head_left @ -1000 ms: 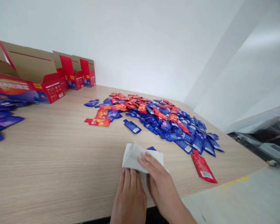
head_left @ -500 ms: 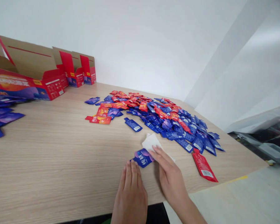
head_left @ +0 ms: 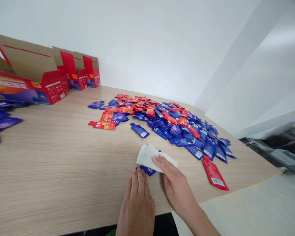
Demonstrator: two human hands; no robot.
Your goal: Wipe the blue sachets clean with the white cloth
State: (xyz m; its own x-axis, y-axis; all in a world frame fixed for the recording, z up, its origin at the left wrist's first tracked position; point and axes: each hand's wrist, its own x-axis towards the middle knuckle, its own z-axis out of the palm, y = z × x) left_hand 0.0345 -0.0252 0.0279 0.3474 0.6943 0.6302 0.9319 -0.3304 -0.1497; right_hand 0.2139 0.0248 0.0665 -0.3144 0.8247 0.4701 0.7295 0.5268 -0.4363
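Right hand [head_left: 178,186]: grip open, fingers extended, pads [head_left: 159,160] pressed down on the wipe, nothing pinched.
Left hand [head_left: 135,209]: grip open, palm down on the bench [head_left: 51,157], holding nothing; fingertips at the sachet's near edge, contact unclear.
White wipe [head_left: 147,158]: soft, creased, folded; lies over the sachet, in front of the pile.
Blue sachet [head_left: 147,170]: glossy foil with printed characters; mostly hidden under the wipe, flat on the wood grain.
Sachet pile [head_left: 177,127]: mixed blue and red spouted foil packets, loose and overlapping, beyond the hands.
Red sachet [head_left: 213,175]: lone packet, barcode up, at the pile's right edge.
Cartons [head_left: 49,91]: red printed cardboard, flaps up — left of the pile.
Blue sachets [head_left: 2,122]: a second loose group, further left of the pile.
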